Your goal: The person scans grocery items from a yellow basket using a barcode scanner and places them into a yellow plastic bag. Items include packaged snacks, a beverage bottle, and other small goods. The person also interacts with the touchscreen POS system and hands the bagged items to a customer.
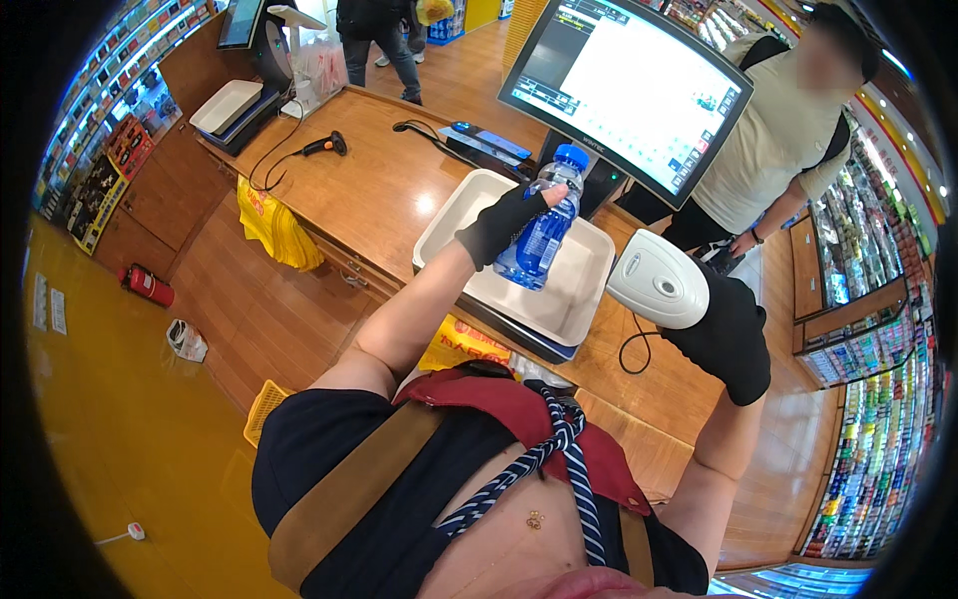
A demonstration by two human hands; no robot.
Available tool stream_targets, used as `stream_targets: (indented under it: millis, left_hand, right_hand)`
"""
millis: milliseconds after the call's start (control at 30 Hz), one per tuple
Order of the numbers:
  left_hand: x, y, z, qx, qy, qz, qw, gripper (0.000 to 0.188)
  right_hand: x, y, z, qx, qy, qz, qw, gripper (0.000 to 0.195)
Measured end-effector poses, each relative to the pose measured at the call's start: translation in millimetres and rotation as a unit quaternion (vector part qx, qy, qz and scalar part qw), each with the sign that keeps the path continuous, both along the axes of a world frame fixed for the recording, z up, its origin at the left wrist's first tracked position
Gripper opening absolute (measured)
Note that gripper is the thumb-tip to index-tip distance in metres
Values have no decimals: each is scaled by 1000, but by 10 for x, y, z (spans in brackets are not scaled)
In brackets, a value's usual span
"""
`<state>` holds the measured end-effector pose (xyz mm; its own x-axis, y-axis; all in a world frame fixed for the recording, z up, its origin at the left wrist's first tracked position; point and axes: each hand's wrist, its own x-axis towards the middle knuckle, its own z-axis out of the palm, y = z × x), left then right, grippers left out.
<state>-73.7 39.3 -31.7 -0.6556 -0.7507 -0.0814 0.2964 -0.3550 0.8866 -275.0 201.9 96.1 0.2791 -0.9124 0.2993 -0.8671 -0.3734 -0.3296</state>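
Note:
My left hand [509, 224], in a black fingerless glove, is closed around a clear plastic bottle [550, 224] with a blue cap and blue label. The bottle is tilted above a white plastic tray [449, 213], which sits on the counter. On the right, my right hand [722, 326], also in a black glove, holds a white handheld barcode scanner [658, 281]; its head points towards the bottle, and most of my fingers are hidden. Just beyond the tray stands a lit checkout monitor [629, 90].
A second scanner [325, 144] with a cable lies on the wooden counter [359, 180]. Yellow plastic bags [277, 228] hang at its near edge. One person [778, 142] stands across the counter at the right, another [382, 45] farther off. A looped cable [636, 359] lies near my right hand.

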Motion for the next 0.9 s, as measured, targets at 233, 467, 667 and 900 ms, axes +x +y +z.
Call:
stream_targets:
  millis: [233,467,667,900]
  left_hand:
    - [19,49,20,-20,-9,-3,1000,54]
    - [41,92,51,-27,-3,-3,1000,52]
    - [38,103,63,-25,-15,5,1000,54]
    - [26,71,35,-37,-21,4,999,54]
  right_hand:
    - [81,-8,32,-5,45,16,999,41]
    - [93,-23,-5,-18,75,23,997,38]
    - [127,-17,10,-13,71,30,997,34]
    - [161,-26,19,-20,75,38,996,31]
